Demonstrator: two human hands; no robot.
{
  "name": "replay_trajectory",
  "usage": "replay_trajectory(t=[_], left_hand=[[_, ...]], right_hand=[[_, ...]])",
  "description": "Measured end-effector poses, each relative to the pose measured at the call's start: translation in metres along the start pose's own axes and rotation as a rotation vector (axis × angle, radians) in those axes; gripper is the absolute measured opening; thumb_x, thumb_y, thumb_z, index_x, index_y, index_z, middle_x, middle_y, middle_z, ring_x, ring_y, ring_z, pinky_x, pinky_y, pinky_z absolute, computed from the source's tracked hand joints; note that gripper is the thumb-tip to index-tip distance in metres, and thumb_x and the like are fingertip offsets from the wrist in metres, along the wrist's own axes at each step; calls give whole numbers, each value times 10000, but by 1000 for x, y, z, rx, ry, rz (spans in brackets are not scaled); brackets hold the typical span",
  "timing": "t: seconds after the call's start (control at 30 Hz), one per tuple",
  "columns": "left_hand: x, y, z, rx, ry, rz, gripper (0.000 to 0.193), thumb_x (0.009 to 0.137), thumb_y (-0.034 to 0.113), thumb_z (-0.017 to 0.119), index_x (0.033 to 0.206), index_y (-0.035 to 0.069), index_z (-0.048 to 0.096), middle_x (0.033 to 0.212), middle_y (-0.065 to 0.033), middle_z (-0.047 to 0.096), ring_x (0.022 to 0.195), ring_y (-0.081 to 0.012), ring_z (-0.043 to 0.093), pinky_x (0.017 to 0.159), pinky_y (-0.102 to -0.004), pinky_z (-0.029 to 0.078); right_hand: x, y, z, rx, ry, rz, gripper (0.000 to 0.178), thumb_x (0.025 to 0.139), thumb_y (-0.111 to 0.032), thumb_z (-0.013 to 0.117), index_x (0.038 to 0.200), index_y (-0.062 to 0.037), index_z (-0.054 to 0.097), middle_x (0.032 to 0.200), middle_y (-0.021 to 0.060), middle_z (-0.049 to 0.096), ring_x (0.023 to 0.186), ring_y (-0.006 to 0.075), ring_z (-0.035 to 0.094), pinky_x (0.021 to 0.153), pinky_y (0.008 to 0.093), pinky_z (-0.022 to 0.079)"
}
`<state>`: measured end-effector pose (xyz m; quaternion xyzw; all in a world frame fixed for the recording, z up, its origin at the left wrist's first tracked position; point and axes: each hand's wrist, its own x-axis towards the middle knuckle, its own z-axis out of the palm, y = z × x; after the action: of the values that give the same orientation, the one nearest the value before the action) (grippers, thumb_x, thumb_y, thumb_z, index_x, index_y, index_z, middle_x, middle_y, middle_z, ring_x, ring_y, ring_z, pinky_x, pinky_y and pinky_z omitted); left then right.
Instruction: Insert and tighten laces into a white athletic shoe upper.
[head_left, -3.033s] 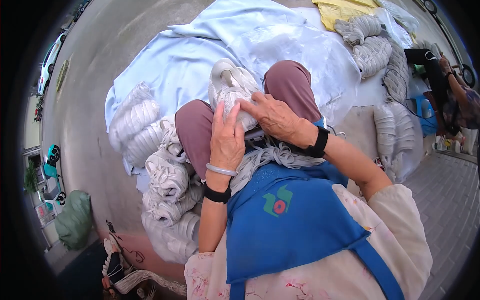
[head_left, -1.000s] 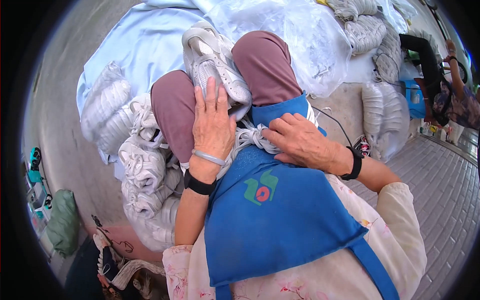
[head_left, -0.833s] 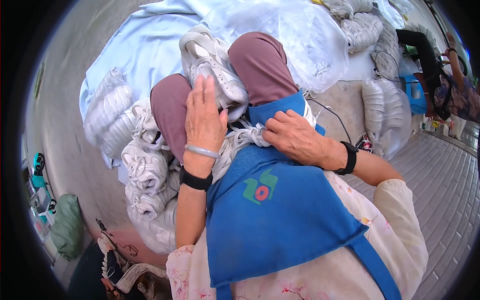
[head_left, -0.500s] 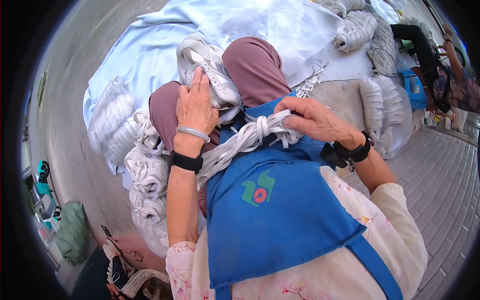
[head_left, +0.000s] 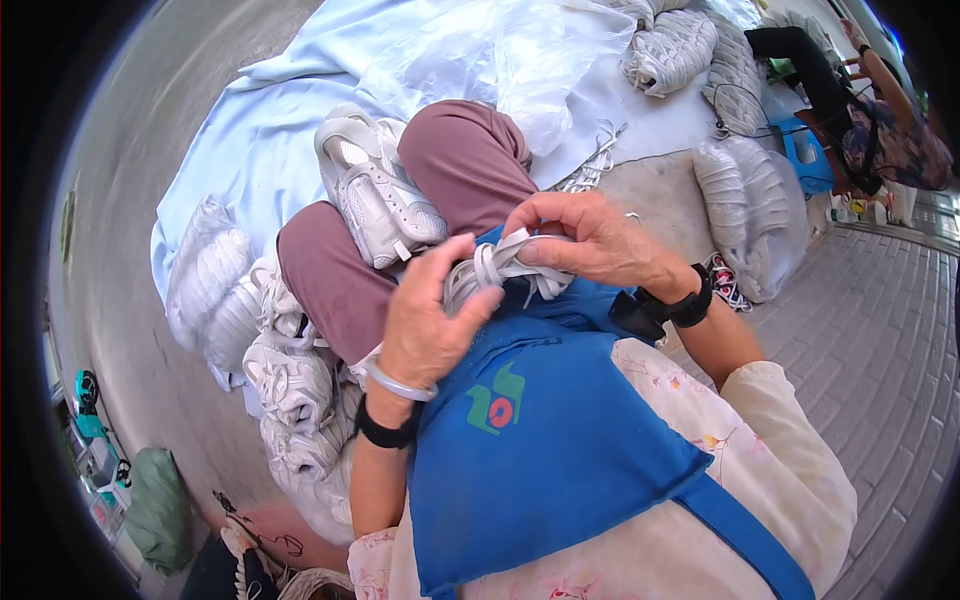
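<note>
A bundle of white shoelaces (head_left: pixel 490 270), bound with a loop, lies across my lap on the blue apron (head_left: pixel 560 400). My right hand (head_left: pixel 585 240) is closed on the laces at the bundle's right end, thumb and fingers pinching. My left hand (head_left: pixel 425 325) curls round the left part of the bundle, thumb on the near side and fingers on the far side; the palm hides the laces there. A white-grey sneaker (head_left: pixel 375 205) rests between my knees, just beyond the left hand, touched by neither hand. No laces show in its eyelets.
More white sneakers (head_left: pixel 290 385) are piled by my left leg. Bagged lace bundles (head_left: pixel 205 275) lie on the pale blue cloth (head_left: pixel 270 130); others (head_left: pixel 745 220) are at right. Loose laces (head_left: pixel 595 165) lie beyond my right knee. Another person's arm (head_left: pixel 890 85) shows far right.
My left hand has left the sneaker and come to the lace bundle. The bundle's left end is now hidden. My right hand remains on the laces, and the view has shifted slightly.
</note>
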<state>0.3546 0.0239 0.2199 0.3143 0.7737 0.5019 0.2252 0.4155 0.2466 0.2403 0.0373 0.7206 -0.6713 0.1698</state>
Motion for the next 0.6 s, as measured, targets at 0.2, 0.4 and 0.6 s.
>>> replay_trajectory(t=[0.2,0.4,0.6], left_hand=[[4,-17,20,11,-116,-167,415,785,188,698,1113,-5,534,986,-186,595,878,-312,599,777,-346,474],[5,-13,26,-83,25,-115,439,755,187,732,1086,-10,521,982,-168,571,895,-282,588,763,-332,466],[10,-9,31,349,-84,-9,380,711,130,728,1004,11,517,928,-172,574,890,-358,556,763,-401,453]], right_hand=[[-7,21,-28,-515,184,-217,178,788,-82,643,942,6,630,874,94,627,767,176,593,713,290,474],[-21,27,-20,-498,241,-139,125,783,-92,657,881,-15,657,815,90,606,760,213,579,692,305,458],[-20,37,-17,-598,262,-244,134,788,-82,652,909,-24,655,831,98,601,804,260,587,716,350,465]])
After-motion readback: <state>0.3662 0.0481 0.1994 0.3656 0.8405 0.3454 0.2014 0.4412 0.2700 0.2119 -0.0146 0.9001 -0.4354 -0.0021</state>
